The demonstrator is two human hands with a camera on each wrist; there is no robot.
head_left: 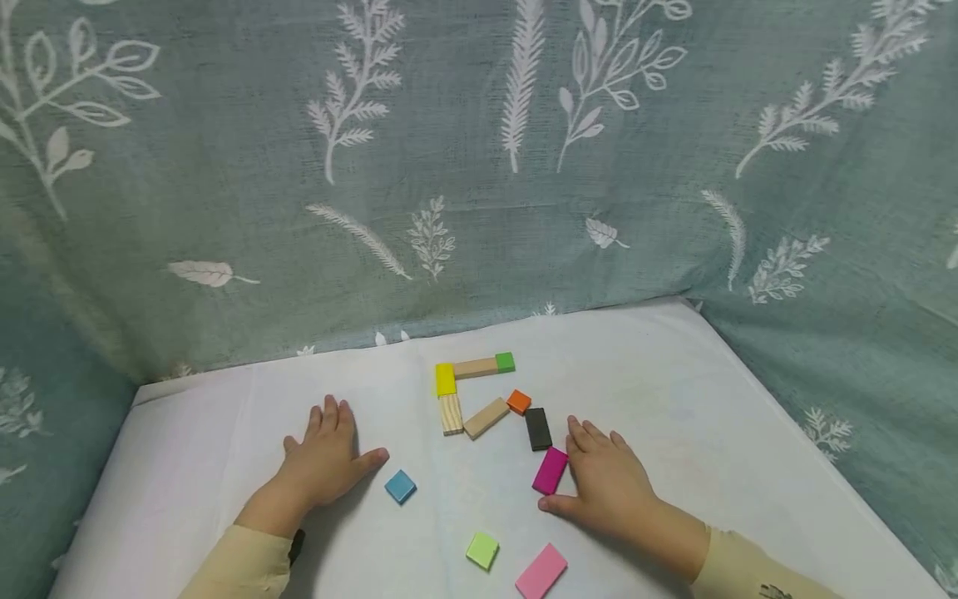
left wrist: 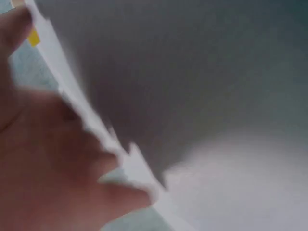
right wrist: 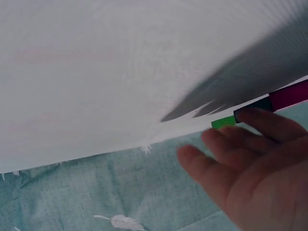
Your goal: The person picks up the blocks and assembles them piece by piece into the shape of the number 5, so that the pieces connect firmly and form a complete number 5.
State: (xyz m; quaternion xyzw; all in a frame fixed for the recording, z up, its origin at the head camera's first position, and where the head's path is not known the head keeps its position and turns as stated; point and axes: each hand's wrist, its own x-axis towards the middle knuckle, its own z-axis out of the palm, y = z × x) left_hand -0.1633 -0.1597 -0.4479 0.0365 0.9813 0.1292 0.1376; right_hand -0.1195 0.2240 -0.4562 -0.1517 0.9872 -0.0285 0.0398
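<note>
My left hand [head_left: 322,462] hovers over or rests on the left part of the white table, fingers spread and holding nothing. Just right of its thumb lies a blue block [head_left: 400,487]. Beside a magenta block [head_left: 550,471] is my right hand [head_left: 609,482], its fingers extended and thumb below the block's near end; whether they touch it cannot be told. A black block [head_left: 538,429] lies beyond the magenta one, then an orange block [head_left: 519,402] and a plain wooden block [head_left: 486,418]. That one meets a striped wooden block [head_left: 451,414].
From the striped block the row continues through a yellow block [head_left: 445,379], a long wooden block [head_left: 476,368] and a green block [head_left: 505,362]. Nearer lie a lime block [head_left: 482,550] and a pink block [head_left: 541,571]. Patterned green cloth [head_left: 464,166] hangs behind the table [head_left: 659,358].
</note>
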